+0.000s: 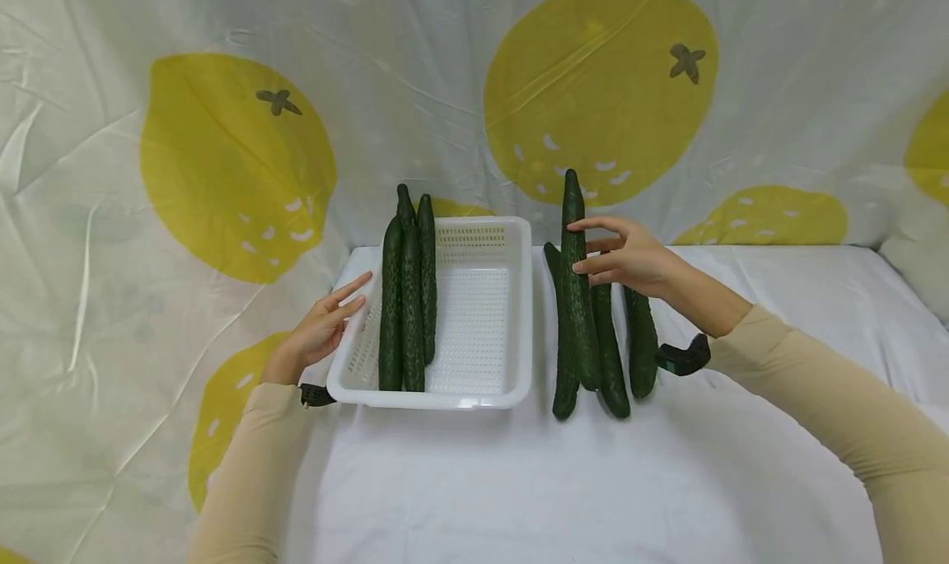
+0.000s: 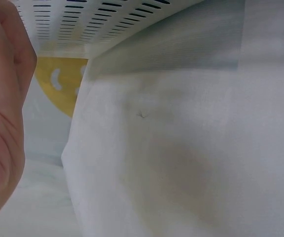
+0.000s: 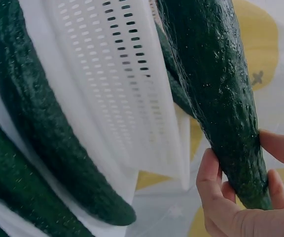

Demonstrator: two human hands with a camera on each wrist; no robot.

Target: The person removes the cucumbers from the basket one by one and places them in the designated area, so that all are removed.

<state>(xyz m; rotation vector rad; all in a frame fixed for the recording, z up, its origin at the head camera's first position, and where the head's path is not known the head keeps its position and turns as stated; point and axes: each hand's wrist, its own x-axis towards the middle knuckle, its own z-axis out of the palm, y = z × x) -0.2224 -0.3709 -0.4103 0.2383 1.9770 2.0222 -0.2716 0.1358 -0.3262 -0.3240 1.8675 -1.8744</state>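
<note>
My right hand (image 1: 630, 259) pinches a dark green cucumber (image 1: 580, 317) near its upper end, thumb on one side and fingers on the other. In the right wrist view this cucumber (image 3: 216, 84) is tilted and raised beside the basket. Below and around it three more cucumbers (image 1: 612, 358) lie on the white cloth. My left hand (image 1: 320, 331) rests against the left side of a white plastic basket (image 1: 524, 317), its fingers fairly straight. Several cucumbers (image 1: 390, 317) lie lengthwise along the basket's left part, their upper ends over the far rim. The left fingertips are out of the left wrist view.
A white cloth (image 1: 474, 482) covers the table. Behind it hangs a pale sheet printed with yellow lemons (image 1: 600, 86). The basket has slotted walls. Dark wrist straps (image 1: 684, 355) sit on both forearms.
</note>
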